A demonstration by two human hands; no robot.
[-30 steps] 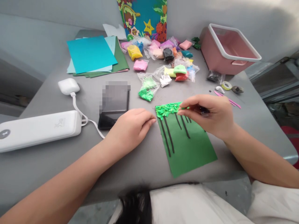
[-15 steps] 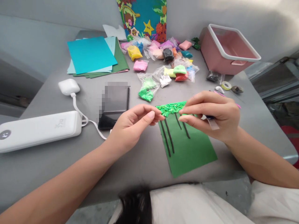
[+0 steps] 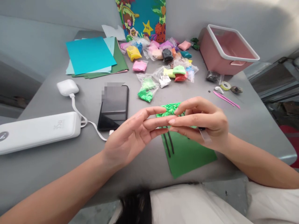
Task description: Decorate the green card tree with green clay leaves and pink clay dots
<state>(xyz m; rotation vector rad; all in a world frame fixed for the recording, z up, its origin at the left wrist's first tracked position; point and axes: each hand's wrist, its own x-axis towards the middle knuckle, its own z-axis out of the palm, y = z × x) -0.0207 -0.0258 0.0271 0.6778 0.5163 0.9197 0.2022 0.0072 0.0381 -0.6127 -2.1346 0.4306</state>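
Observation:
My left hand [image 3: 134,133] is turned palm up with its fingers stretched out, and no object shows on it. The fingertips of my right hand [image 3: 202,119] press against the left fingertips, bunched together; whatever may be between them is hidden. Below both hands lies a green sheet [image 3: 191,158]. Small bright green clay leaves [image 3: 171,109] cover its far edge, partly hidden by my fingers. Thin dark clay strips [image 3: 167,143] run down the sheet from the leaves.
Bags of coloured clay [image 3: 167,56] lie towards the back, with an opened green clay bag [image 3: 147,88] nearer. A phone [image 3: 114,109], white power bank [image 3: 42,130] and coloured sheets [image 3: 91,56] are left. Right are a pink bin [image 3: 217,53] and pink clay tools [image 3: 226,99].
My hands have come together, with the right fingertips now on the left ones. My left palm has turned up and its fingers have straightened. The green bit at my right fingertips no longer shows.

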